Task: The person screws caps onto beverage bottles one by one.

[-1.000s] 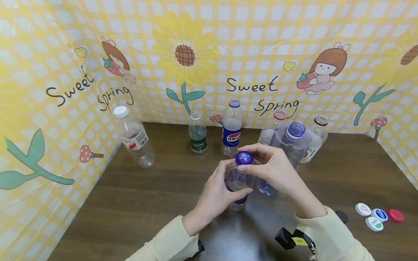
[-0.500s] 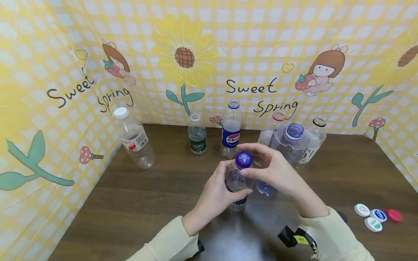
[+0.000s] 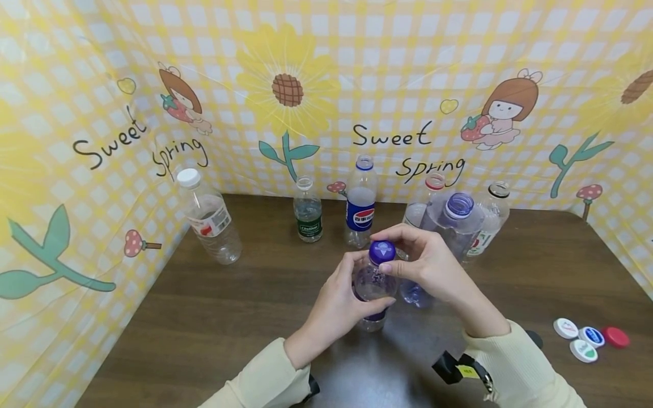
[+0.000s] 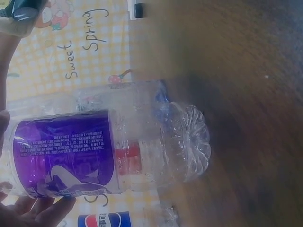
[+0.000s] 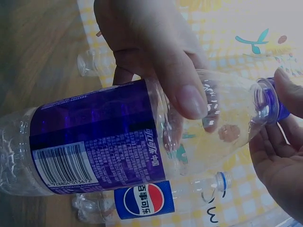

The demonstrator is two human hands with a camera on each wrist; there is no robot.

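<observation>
My left hand [image 3: 331,311] grips the body of a clear plastic bottle [image 3: 370,283], which stands upright over the table in the head view. A purple label [image 4: 66,156] wraps this bottle; its barcode side faces the right wrist view. On the bottle's neck sits a purple bottle cap [image 3: 382,251], which my right hand [image 3: 433,266] pinches between thumb and fingers. In the right wrist view the cap [image 5: 279,101] is at the mouth, partly covered by those fingers. Just behind my right hand stands a large bluish bottle [image 3: 454,224] without a cap.
Along the back stand a white-capped bottle [image 3: 213,226], a green-labelled bottle [image 3: 308,215] and a Pepsi bottle [image 3: 360,216]. A red-ringed bottle [image 3: 435,182] and a black-ringed bottle [image 3: 494,215] stand at the right. Several loose caps, among them a red cap [image 3: 616,337], lie at the right.
The right thumb has shifted rightward along the front of the purple cap, and the star mark on the cap has turned. My left hand keeps its grip on the bottle in the same place.
</observation>
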